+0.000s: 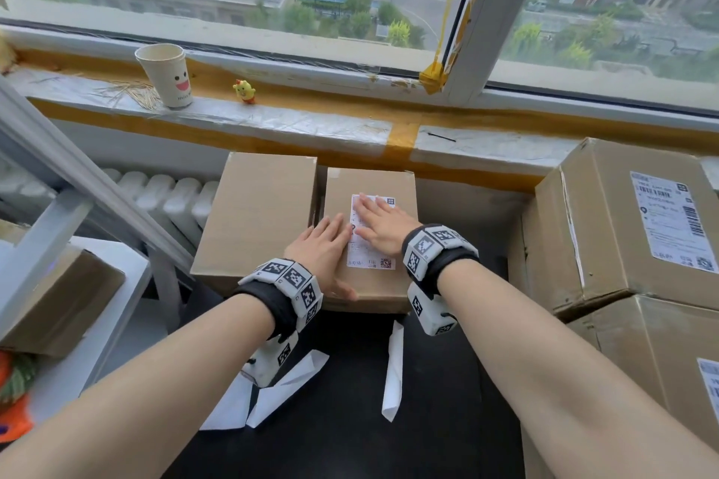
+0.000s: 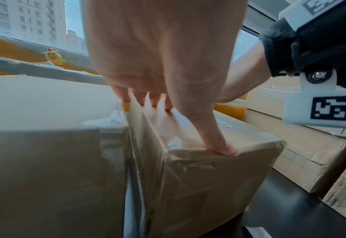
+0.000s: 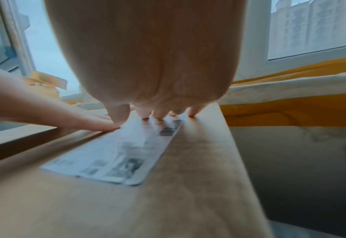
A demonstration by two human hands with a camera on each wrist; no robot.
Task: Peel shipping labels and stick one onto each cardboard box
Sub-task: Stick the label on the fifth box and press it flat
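A white shipping label (image 1: 373, 262) (image 3: 115, 154) lies flat on top of a small cardboard box (image 1: 397, 284) (image 2: 219, 177) (image 3: 188, 201) in the middle of the black table. My right hand (image 1: 379, 224) (image 3: 158, 116) presses flat on the label's far half, fingers straight. My left hand (image 1: 325, 245) (image 2: 168, 103) lies flat on the box top beside the label's left edge, its thumb at the box's near edge. A second, unlabelled box (image 1: 256, 222) (image 2: 52, 161) stands touching it on the left.
Larger labelled boxes (image 1: 630, 229) are stacked at the right. White backing strips (image 1: 393, 373) lie on the black table (image 1: 447, 401) near me. A paper cup (image 1: 165, 74) and a yellow toy (image 1: 244, 91) stand on the windowsill. Another box (image 1: 58, 299) sits on a white shelf at left.
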